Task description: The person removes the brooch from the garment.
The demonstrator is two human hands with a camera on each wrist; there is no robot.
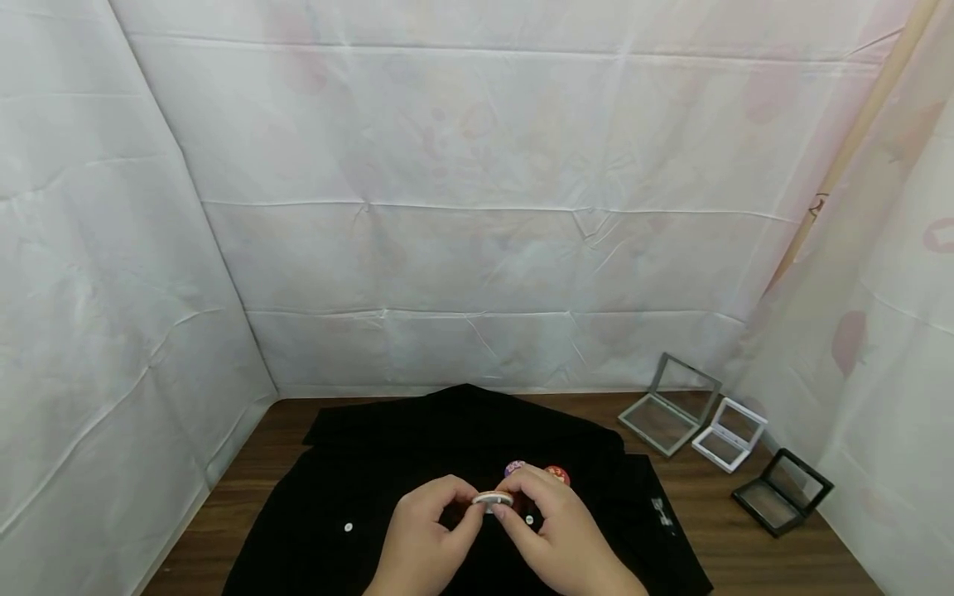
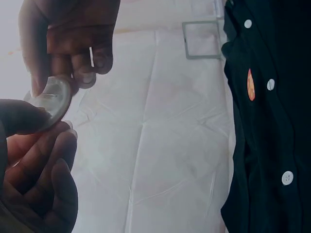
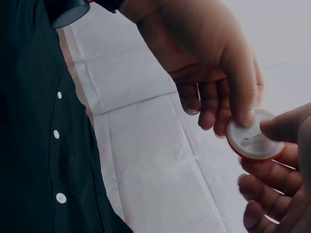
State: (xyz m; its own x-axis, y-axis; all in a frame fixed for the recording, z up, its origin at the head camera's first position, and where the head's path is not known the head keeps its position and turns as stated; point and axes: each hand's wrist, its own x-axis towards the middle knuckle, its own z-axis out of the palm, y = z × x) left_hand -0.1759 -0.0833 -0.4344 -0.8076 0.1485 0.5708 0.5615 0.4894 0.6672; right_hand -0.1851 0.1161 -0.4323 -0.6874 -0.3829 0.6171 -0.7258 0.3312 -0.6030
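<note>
Both hands hold a round pin-back badge between them, low in the head view. My left hand pinches its left edge with thumb and finger. On the opposite edge, my right hand grips it the same way. The badge's whitish back and thin pin show in the left wrist view. An orange rim edges the badge in the right wrist view; its front is hidden. Beneath the hands lies a black garment, bearing a purple badge and a red badge just beyond my right hand.
Three small hinged square frames stand unfolded at the right: a grey one, a white one and a black one. White buttons dot the garment. Pale curtains enclose the wooden table at the back and sides.
</note>
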